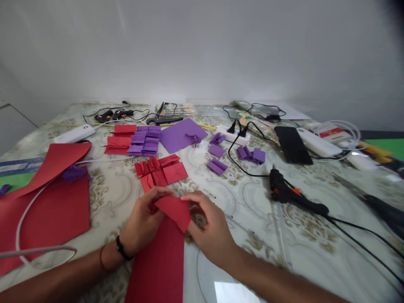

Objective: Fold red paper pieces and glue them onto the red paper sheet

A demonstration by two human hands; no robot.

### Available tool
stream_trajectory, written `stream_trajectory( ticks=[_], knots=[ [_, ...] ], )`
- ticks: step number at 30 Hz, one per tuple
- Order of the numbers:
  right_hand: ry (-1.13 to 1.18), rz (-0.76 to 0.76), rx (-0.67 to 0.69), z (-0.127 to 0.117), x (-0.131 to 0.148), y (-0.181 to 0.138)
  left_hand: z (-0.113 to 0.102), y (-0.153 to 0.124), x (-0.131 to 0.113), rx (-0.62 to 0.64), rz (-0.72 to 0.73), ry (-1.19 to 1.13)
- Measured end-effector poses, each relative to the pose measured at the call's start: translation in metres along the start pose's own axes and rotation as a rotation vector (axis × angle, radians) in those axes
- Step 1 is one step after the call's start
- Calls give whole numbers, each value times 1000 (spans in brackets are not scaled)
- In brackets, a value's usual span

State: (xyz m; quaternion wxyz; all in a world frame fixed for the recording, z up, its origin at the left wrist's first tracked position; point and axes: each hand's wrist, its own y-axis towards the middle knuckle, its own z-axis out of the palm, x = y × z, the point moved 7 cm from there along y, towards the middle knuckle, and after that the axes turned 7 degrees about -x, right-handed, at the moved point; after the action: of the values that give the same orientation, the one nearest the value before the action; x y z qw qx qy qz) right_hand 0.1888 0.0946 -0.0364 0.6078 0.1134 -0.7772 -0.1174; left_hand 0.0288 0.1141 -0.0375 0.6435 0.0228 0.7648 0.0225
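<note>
Both hands hold a small red folded paper piece [174,210] just above the table. My left hand [143,221] pinches its left edge with fingers curled; a dark band sits on that wrist. My right hand [211,231] grips the right edge, thumb and fingers closed on it. A long red paper strip [158,265] lies under the hands, running toward me. Just beyond the hands sits a cluster of folded red pieces [160,170].
Folded purple pieces [145,141] and a purple sheet [181,134] lie further back. Large red sheets [47,202] lie left, crossed by a white cable [23,219]. A black glue gun [292,194] rests right, with a phone [293,144], power strip [232,134] and cords behind.
</note>
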Motion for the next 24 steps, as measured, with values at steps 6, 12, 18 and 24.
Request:
stream_trajectory(
  ticks=[6,12,18,24],
  knots=[
    [-152,-191,125,10,11,-3,-7,7,8,-35,-168,-118],
    [-190,-163,237,16,13,-5,-15,13,7,-45,-164,-130],
    [-136,26,235,14,4,-5,-14,12,5,-57,-128,-102],
    [70,62,245,9,3,-1,-17,9,-7,-36,58,13]
  ],
)
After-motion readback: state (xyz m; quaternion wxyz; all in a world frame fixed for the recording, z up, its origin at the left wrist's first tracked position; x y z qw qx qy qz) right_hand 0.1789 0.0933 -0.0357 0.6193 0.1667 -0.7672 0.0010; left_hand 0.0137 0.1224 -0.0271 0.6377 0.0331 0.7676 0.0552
